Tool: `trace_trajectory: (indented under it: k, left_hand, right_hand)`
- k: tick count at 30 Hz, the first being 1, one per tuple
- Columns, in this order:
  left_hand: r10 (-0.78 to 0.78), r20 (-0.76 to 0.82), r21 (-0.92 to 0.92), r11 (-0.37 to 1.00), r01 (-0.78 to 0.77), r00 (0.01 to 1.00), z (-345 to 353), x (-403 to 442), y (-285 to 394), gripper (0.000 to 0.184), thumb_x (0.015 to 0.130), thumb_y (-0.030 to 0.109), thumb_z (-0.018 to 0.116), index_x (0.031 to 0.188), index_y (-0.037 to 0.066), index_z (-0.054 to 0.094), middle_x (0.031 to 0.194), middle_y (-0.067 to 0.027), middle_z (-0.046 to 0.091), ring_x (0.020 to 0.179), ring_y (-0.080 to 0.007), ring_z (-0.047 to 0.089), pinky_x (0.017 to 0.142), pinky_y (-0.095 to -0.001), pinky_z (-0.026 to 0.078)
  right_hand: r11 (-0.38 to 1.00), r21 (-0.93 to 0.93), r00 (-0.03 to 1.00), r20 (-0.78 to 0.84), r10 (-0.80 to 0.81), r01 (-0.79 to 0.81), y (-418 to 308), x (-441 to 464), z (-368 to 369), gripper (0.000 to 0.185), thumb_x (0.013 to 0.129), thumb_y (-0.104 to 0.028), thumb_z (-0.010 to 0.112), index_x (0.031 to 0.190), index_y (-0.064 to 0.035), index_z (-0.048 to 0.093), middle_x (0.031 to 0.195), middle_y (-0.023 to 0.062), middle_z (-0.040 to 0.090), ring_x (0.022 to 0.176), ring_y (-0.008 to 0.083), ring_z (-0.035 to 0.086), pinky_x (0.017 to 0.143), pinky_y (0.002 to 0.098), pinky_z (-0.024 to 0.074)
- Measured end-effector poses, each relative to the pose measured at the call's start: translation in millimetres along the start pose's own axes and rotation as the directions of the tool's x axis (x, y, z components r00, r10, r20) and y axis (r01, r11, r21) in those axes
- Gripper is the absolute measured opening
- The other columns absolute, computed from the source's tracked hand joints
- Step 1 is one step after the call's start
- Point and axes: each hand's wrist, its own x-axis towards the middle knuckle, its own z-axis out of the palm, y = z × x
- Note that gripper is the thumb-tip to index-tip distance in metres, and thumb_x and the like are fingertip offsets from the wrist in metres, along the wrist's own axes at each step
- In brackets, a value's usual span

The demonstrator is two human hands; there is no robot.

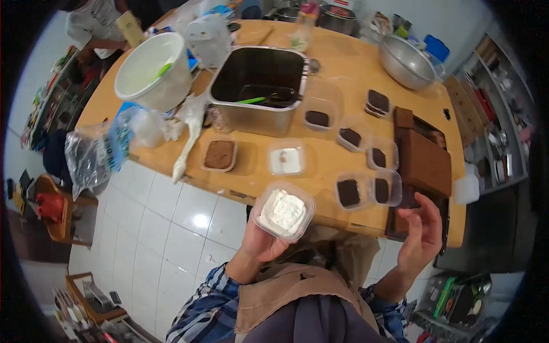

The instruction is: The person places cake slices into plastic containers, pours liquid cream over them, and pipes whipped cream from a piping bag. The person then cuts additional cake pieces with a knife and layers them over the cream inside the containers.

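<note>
My left hand [260,240] holds a clear square plastic tub [311,212] from below, with white cream [283,211] spread unevenly inside it. My right hand [420,234] is raised by the table's right front edge, thumb and fingers apart with nothing between them. Beyond that hand lies a large slab of chocolate cake [424,160] on a dark tray [437,134]. Farther in from the left hand are a tub with a white filling [286,161] and a tub of brown cake [220,155]. Several tubs with dark cake pieces [347,193] stand between the hands and the slab.
A deep metal pan [260,117] of dark content holds a green-handled tool. Left of it are a white bucket [128,80] and a piping bag [191,126] over the table edge. A metal bowl [407,63] sits far right. Another person [94,28] stands at the far left.
</note>
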Motion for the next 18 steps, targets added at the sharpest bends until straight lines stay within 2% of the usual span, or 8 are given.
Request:
trace_trajectory:
  k: [3, 6, 7, 10, 11, 14, 15, 18]
  left_hand:
    - [-0.059, -0.071, 0.081, 0.995, 0.065, 0.996, 11, 6, -20, 0.058, 0.092, 0.054, 0.032, 0.116, 0.006, 0.054, 0.102, -0.0163, 0.064, 0.075, -0.0305, 0.066, 0.057, -0.0378, 0.058]
    - [0.036, -0.263, 0.103, 0.995, -0.009, 0.964, 19, 10, -24, 0.056, 0.093, 0.052, 0.032, 0.115, 0.005, 0.054, 0.101, -0.0166, 0.064, 0.072, -0.0304, 0.066, 0.057, -0.0378, 0.058]
    - [0.059, -0.2, 0.148, 0.988, -0.029, 0.978, 20, 12, -21, 0.053, 0.093, 0.048, 0.033, 0.115, 0.005, 0.053, 0.103, -0.0173, 0.063, 0.071, -0.0303, 0.066, 0.056, -0.0376, 0.058]
    - [0.241, -0.287, 0.159, 0.966, -0.202, 0.927, 39, 13, -30, 0.051, 0.094, 0.045, 0.033, 0.117, 0.002, 0.051, 0.104, -0.0217, 0.062, 0.073, -0.0317, 0.066, 0.057, -0.0383, 0.059]
    - [0.055, 0.104, 0.174, 0.982, -0.073, 0.993, 8, 13, -14, 0.053, 0.094, 0.044, 0.035, 0.124, 0.002, 0.046, 0.115, -0.0277, 0.054, 0.08, -0.0352, 0.065, 0.061, -0.0406, 0.059]
    - [0.128, 0.065, 0.221, 0.965, -0.139, 0.99, 16, 8, -19, 0.056, 0.094, 0.045, 0.033, 0.132, 0.003, 0.039, 0.126, -0.0315, 0.044, 0.089, -0.0396, 0.062, 0.068, -0.0435, 0.059]
    - [0.11, 0.106, 0.189, 0.974, -0.128, 0.988, 9, 7, -18, 0.063, 0.093, 0.051, 0.034, 0.136, 0.006, 0.035, 0.131, -0.0312, 0.037, 0.094, -0.042, 0.059, 0.073, -0.0456, 0.057]
    - [0.095, 0.092, 0.17, 0.979, -0.11, 0.991, 9, 6, -20, 0.071, 0.089, 0.06, 0.035, 0.135, 0.005, 0.034, 0.128, -0.0305, 0.041, 0.093, -0.0423, 0.06, 0.073, -0.0459, 0.057]
  right_hand:
    - [0.995, -0.104, 0.987, -0.16, -0.022, 0.005, 21, -4, -47, 0.023, 0.089, -0.002, 0.052, 0.112, 0.003, 0.057, 0.111, 0.0132, 0.059, 0.084, 0.0154, 0.061, 0.077, 0.0262, 0.0487]
    - [0.969, -0.243, 0.957, -0.289, -0.033, -0.04, 26, -11, -80, 0.02, 0.091, -0.005, 0.052, 0.109, 0.0028, 0.059, 0.109, 0.0114, 0.059, 0.082, 0.0149, 0.06, 0.074, 0.0272, 0.0502]
    - [0.96, -0.272, 0.944, -0.33, -0.03, -0.064, 31, -14, -91, 0.02, 0.091, -0.005, 0.053, 0.108, 0.0029, 0.059, 0.108, 0.0111, 0.059, 0.082, 0.0151, 0.06, 0.074, 0.0271, 0.0501]
    - [0.94, -0.329, 0.91, -0.411, -0.053, -0.094, 39, -16, -106, 0.018, 0.091, -0.005, 0.053, 0.105, 0.0029, 0.061, 0.102, 0.0101, 0.06, 0.082, 0.0155, 0.06, 0.075, 0.0268, 0.0499]
    - [0.934, -0.347, 0.9, -0.429, -0.075, -0.088, 45, -16, -112, 0.017, 0.091, -0.005, 0.054, 0.104, 0.0028, 0.061, 0.101, 0.0098, 0.061, 0.083, 0.0154, 0.059, 0.075, 0.0267, 0.0497]
    - [0.889, -0.434, 0.875, -0.477, -0.087, -0.148, 49, -15, -126, 0.015, 0.089, -0.005, 0.057, 0.101, 0.0028, 0.062, 0.098, 0.0091, 0.062, 0.085, 0.0143, 0.059, 0.076, 0.0267, 0.0483]
    - [0.863, -0.481, 0.88, -0.464, -0.104, -0.152, 53, -14, -130, 0.015, 0.088, -0.005, 0.058, 0.1, 0.003, 0.063, 0.098, 0.0091, 0.062, 0.086, 0.0144, 0.059, 0.076, 0.0267, 0.048]
    - [0.81, -0.559, 0.908, -0.411, -0.085, -0.177, 51, -10, -132, 0.015, 0.085, -0.004, 0.061, 0.098, 0.0033, 0.063, 0.094, 0.01, 0.063, 0.086, 0.015, 0.058, 0.076, 0.0269, 0.0472]
